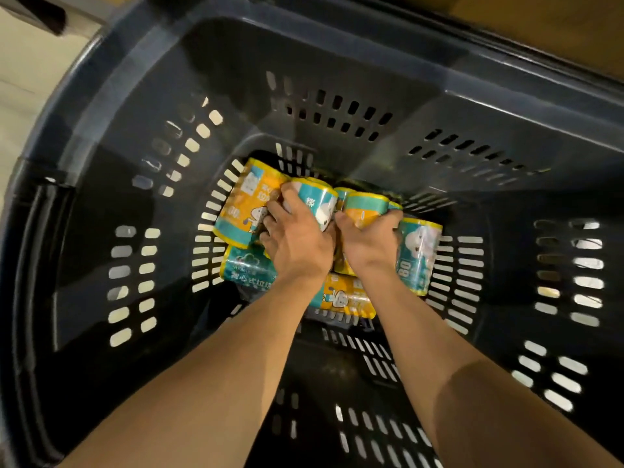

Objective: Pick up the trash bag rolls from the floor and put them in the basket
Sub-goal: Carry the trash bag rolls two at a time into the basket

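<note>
Both my arms reach down into the basket [111,96], hands at its floor. My left hand [297,241] has its fingers [270,211] curled over a teal-and-white roll [320,204]; my right hand [368,244] has fingers curled round an orange-and-teal roll [366,204]. The two hands sit just beside each other, thumbs nearly touching.

Edges and room: the slotted dark walls rise steeply on all sides; open floor of the basket shows below my wrists, little room at the far wall.

Around the hands: more rolls packed close. One orange pack [243,207] lies left of my left fingers, touching them; a teal pack [248,268] lies under that wrist; a teal roll marked 80 [418,255] stands against my right hand; another orange pack [347,298] lies between my forearms.

All visible rolls lie inside the basket, clustered at its bottom.
</note>
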{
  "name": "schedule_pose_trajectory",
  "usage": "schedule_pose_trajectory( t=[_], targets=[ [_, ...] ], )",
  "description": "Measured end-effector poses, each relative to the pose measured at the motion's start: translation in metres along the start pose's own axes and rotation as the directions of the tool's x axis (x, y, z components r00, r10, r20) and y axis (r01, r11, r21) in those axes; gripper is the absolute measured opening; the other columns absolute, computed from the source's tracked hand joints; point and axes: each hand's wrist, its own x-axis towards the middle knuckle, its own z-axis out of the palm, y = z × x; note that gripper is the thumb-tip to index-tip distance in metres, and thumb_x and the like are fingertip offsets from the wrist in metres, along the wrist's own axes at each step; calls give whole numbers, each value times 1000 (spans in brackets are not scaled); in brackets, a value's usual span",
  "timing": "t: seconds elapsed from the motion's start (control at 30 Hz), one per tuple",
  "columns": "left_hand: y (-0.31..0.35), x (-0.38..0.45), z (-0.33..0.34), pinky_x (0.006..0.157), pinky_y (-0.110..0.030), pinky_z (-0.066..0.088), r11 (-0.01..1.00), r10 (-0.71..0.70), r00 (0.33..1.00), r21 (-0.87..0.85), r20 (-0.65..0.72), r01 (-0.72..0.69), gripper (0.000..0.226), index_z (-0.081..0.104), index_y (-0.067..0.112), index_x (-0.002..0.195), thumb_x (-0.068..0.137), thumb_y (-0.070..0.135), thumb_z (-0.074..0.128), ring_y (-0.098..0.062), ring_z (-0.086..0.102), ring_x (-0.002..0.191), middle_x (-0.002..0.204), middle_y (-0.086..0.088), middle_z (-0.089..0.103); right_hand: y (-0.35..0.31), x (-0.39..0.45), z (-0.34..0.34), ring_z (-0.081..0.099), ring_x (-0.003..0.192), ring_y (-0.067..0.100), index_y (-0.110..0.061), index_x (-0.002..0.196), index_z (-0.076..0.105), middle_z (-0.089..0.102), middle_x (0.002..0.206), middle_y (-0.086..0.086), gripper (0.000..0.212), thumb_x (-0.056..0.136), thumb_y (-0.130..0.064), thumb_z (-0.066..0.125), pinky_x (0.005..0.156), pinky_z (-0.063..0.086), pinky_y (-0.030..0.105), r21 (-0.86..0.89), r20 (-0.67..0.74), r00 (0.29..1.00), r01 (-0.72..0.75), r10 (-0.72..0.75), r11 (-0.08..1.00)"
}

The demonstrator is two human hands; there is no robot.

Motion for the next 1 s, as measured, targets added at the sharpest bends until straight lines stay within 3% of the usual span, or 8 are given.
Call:
schedule_pose_trajectory(
  t=[0.13,0.33,0.47,0.53,0.63,0.7,0.83,1.0],
  targets=[
    [-7,-3,-12,105,-52,42,997,80,995,7,52,-81,95,20,12,150,83,53,73,-39,43,132,146,-18,37,0,-7,-3,42,133,39,-16,141,27,36,145,18,77,88,-47,72,103,43,46,-57,2,1000,14,-14,998],
    [-12,0,-37,96,-45,49,978,192,973,52,127,-200,77,31,17,142,84,41,76,-35,50,124,137,-14,44,-3,-6,-20,41,137,42,-14,146,27,36,148,19,78,90,-48,69,107,45,53,-135,-3,1000,17,-17,991],
    [-10,-7,-71,90,-43,51,962,229,946,98,228,-257,67,35,17,140,88,37,72,-31,57,113,127,-11,49,-11,-25,-49,50,127,37,-17,139,35,43,139,15,60,94,-41,66,92,47,43,-234,51,997,72,-61,969],
    [-8,-14,-97,87,-42,53,917,292,907,180,305,-356,65,34,18,142,91,39,68,-28,59,109,124,-9,53,-23,-41,-70,48,129,35,-17,139,38,46,139,15,55,96,-39,64,96,45,43,-306,107,987,144,-116,941],
    [-3,-30,-153,92,-45,52,806,355,832,312,426,-504,57,37,18,140,94,42,62,-28,57,115,124,-8,55,-53,-77,-102,52,125,34,-18,141,45,54,136,14,51,97,-39,60,94,45,40,-448,236,944,315,-229,837],
    [2,-44,-204,96,-47,49,771,362,818,349,447,-532,54,39,19,138,94,42,60,-29,56,119,126,-8,55,-82,-108,-127,56,121,36,-20,139,48,59,131,14,48,97,-42,58,92,47,41,-519,331,903,416,-273,747],
    [18,-78,-332,96,-45,47,771,335,863,417,377,-481,50,39,22,138,96,46,53,-32,55,121,132,-7,55,-168,-191,-179,56,123,36,-24,137,50,56,134,10,43,98,-44,54,93,47,43,-641,487,813,581,-318,502],
    [37,-127,-501,89,-42,48,786,293,926,491,238,-375,44,44,19,131,99,49,45,-32,57,115,126,-8,57,-295,-312,-219,55,123,33,-25,133,51,56,132,8,41,99,-48,52,90,47,43,-627,628,652,747,-425,220]
  ],
)
